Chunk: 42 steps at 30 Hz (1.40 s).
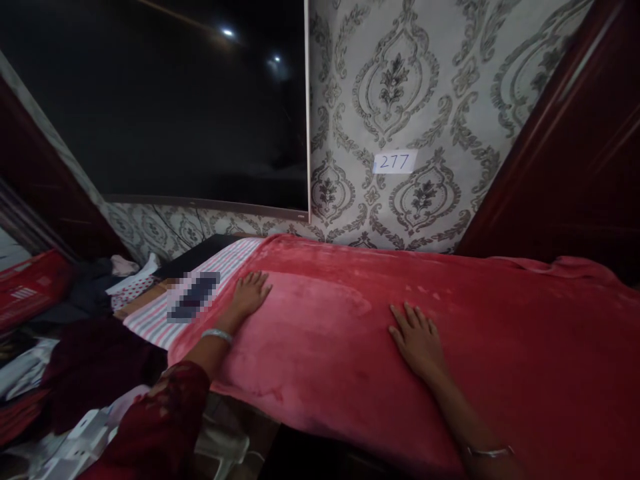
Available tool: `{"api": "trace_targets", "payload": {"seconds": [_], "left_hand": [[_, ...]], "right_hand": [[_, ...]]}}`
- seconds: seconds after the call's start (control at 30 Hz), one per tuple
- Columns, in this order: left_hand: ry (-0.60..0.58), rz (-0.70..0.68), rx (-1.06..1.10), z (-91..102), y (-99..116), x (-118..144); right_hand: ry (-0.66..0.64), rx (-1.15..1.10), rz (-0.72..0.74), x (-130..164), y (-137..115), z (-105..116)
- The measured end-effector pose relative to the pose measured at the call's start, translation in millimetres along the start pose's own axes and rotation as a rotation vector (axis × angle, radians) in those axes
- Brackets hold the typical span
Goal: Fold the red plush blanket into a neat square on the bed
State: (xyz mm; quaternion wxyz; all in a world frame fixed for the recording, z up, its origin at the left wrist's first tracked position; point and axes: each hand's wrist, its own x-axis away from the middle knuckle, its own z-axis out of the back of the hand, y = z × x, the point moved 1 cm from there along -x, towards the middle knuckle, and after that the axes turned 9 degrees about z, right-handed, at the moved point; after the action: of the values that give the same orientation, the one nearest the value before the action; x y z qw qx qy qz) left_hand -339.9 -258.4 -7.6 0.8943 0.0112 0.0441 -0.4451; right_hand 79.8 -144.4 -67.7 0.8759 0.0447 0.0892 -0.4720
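Observation:
A red plush blanket (320, 333) lies spread over a long surface in front of me, with a lighter pink patch toward its left half. My left hand (251, 293) rests flat near the blanket's left end, fingers outstretched. Farther right, my right hand (416, 337) lies palm down on the same blanket with its fingers apart. Neither hand grips anything. Beyond the blanket's left edge shows a striped cloth (155, 327) in white, pink and grey. A dark rectangular thing (195, 297), blurred by pixels, sits on that cloth.
A large dark television (200, 107) hangs above the surface's left part. A paper label (395, 161) marked 277 is on the patterned wall. Dark clothes (100, 360) and a red box (30, 290) are piled at left. A white plastic object (87, 433) stands below.

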Motion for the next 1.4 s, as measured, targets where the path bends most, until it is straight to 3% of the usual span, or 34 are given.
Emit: {"api": "trace_targets", "payload": {"seconds": [0.07,0.13,0.2,0.27,0.4,0.5,0.57,0.63,0.73,0.93,1.03,1.17,1.4], "left_hand": [[-0.002,0.079,-0.005,2.5,-16,-9],[0.001,0.137,-0.001,4.8,-17,-17],[0.003,0.165,0.009,7.8,-4,-23],[-0.003,0.114,0.026,11.1,22,-27],[-0.046,-0.216,0.075,11.3,103,-20],[-0.099,-0.635,0.164,1.0,167,-5],[-0.131,-0.805,0.203,-8.9,195,0],[-0.129,-0.815,0.204,-17.1,203,-8],[-0.087,-0.583,0.129,-20.6,170,-39],[-0.062,-0.111,0.033,-8.7,33,-98],[-0.064,0.008,0.01,-9.2,-4,-106],[-0.08,0.056,0.0,-11.0,-8,-108],[-0.065,0.071,0.036,-0.5,19,-84]], "right_hand": [[0.0,0.001,-0.001,0,0,0],[0.007,0.009,0.0,0,0,-1],[0.027,0.019,0.004,-1,1,-5],[0.056,0.024,0.012,-2,3,-9],[0.088,-0.004,0.025,-3,7,-17],[0.087,-0.024,0.029,-3,10,-20],[0.099,-0.03,0.033,-2,11,-21],[0.112,-0.03,0.03,-2,12,-24],[0.117,-0.023,0.024,-1,12,-27],[0.112,-0.019,0.029,-1,13,-29],[0.096,-0.013,0.018,-2,13,-28],[0.074,-0.005,0.023,-2,13,-25],[0.094,0.035,0.029,-2,13,-26]]}}
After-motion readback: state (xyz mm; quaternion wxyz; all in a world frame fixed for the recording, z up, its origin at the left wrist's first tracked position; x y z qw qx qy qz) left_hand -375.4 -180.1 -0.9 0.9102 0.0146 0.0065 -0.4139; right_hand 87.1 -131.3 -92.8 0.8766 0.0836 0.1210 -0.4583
